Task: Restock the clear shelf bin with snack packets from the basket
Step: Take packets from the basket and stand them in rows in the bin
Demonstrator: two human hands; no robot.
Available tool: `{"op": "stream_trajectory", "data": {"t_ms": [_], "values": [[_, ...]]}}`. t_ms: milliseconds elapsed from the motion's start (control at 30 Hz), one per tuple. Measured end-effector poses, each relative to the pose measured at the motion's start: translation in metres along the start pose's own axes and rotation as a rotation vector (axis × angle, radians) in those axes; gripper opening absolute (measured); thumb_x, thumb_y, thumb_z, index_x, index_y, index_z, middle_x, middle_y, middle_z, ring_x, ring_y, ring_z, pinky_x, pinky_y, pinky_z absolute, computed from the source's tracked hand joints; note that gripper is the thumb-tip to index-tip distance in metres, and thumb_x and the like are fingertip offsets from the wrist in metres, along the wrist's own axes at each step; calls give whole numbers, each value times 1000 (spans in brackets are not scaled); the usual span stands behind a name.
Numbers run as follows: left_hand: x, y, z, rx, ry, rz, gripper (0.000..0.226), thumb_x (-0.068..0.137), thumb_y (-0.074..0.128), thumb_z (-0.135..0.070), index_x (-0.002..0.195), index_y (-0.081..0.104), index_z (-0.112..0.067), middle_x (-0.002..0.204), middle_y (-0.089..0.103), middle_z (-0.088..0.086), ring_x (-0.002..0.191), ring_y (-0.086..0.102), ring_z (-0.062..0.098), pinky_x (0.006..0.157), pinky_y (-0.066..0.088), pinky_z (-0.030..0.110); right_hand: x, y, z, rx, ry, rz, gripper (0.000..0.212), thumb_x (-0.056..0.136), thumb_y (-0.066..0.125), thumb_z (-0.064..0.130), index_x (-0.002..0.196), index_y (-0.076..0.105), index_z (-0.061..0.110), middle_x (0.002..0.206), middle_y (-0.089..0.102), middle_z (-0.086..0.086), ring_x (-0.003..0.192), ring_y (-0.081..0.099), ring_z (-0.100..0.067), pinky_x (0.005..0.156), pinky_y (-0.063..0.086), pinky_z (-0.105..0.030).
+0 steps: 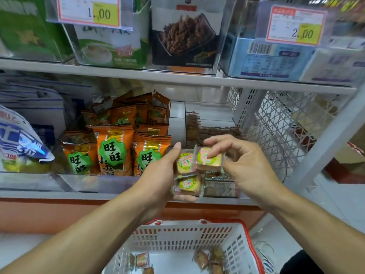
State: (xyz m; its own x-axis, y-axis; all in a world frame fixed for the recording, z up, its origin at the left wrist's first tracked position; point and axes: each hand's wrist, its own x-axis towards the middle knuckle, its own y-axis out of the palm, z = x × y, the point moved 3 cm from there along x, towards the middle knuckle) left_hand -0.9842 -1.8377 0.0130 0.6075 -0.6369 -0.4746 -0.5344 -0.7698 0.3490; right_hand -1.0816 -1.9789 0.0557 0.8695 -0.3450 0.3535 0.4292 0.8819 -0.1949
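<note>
My left hand [158, 175] grips a small stack of square snack packets [187, 184] with yellow-green round labels, in front of the shelf edge. My right hand [243, 163] pinches one more packet [210, 160] of the same kind, touching the top of that stack. Right behind my hands stands the clear shelf bin [221, 189], with brown packets lying in its back part. Below, the white basket [189, 236] with a red rim holds several small snack packets [203, 259] on its bottom.
Left of the clear bin, another bin holds upright orange snack bags [112, 149]. Blue-white bags [19, 139] lie further left. A white wire mesh rack [280, 123] stands to the right. The upper shelf carries boxed goods and price tags [88, 10].
</note>
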Motion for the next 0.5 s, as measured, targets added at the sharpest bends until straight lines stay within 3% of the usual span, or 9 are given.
{"op": "stream_trajectory", "data": {"t_ms": [67,133,200,300,400,500], "values": [[-3,4,1,53,-11,74,51,61,62,-73,81,84,-32,97,81,5,82,79,29,56,60,45,-1,3,-4,-49,-42,19,60,70,55,-25,75,78,29,105,73,0,102,68,-9,78,54,-24],[-8,5,2,68,-14,130,63,56,64,-73,94,84,-27,102,80,6,83,78,27,54,61,41,-2,3,-10,-120,-62,3,69,71,52,-28,81,80,34,102,72,6,100,68,-12,82,55,-31],[-16,7,1,103,12,149,58,71,67,-64,109,79,-23,106,79,4,81,77,19,51,58,33,-2,3,-12,-183,-76,19,74,73,48,-27,89,80,38,103,71,11,103,67,-12,84,54,-27],[-25,7,1,126,105,128,30,97,60,-41,119,71,-24,109,79,2,84,76,11,53,57,28,-4,4,-13,-173,-32,109,68,82,43,-19,104,79,35,111,71,12,110,66,-9,85,49,-15],[-25,4,1,137,122,74,24,99,62,-34,119,68,-23,107,80,3,87,77,15,53,59,29,-6,2,-15,-15,101,127,54,88,40,4,116,73,37,115,73,7,109,66,-11,81,53,-23],[-24,2,3,154,146,78,19,97,65,-31,113,73,-24,106,80,2,85,76,13,54,59,29,-6,-1,-18,-47,141,108,34,86,65,28,116,67,43,110,73,6,101,69,-16,80,55,-31]]}}
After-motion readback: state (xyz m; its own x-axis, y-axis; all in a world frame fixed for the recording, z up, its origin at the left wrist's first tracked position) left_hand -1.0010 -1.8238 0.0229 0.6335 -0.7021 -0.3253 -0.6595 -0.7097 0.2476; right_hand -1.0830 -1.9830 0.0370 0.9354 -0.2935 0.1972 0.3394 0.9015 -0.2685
